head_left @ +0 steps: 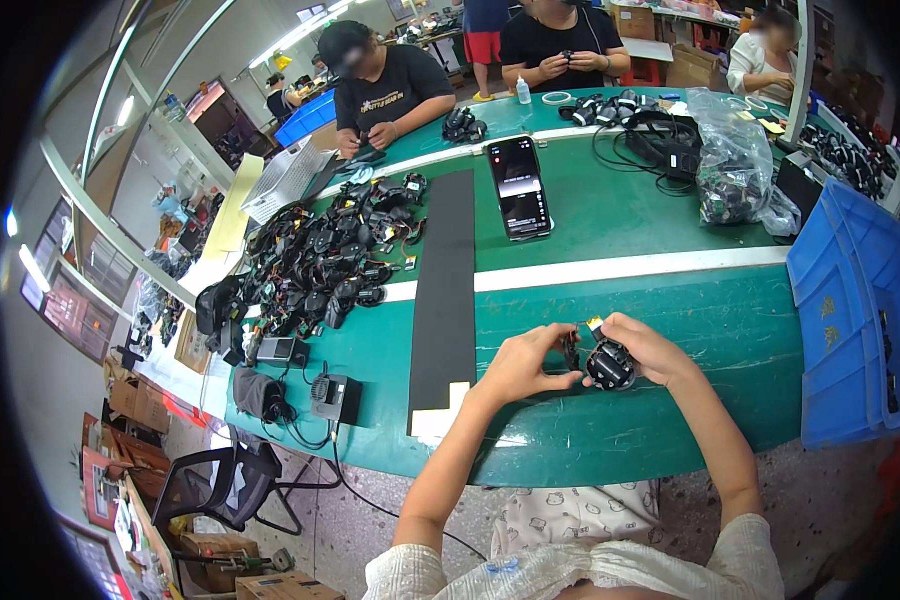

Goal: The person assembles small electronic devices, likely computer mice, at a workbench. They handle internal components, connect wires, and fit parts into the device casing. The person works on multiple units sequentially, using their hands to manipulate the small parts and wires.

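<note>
Over the near part of the green table, my right hand (652, 348) grips a rounded black plastic housing (610, 367) with its inner side showing. A small yellow-and-white piece (595, 324) sticks up at the top of that housing, by my right fingertips. Just left of it, my left hand (528, 362) is closed around a small dark part (571, 350), mostly hidden by the fingers; its exact kind cannot be made out. The two pieces are close together, and I cannot tell whether they are joined by wires.
A heap of black device parts with wires (320, 250) covers the left. Beside it lies a long black mat (444, 270). A phone (519, 188) stands beyond my hands. A blue crate (850, 320) is at right, a clear plastic bag (735, 165) behind it. Co-workers sit across the table.
</note>
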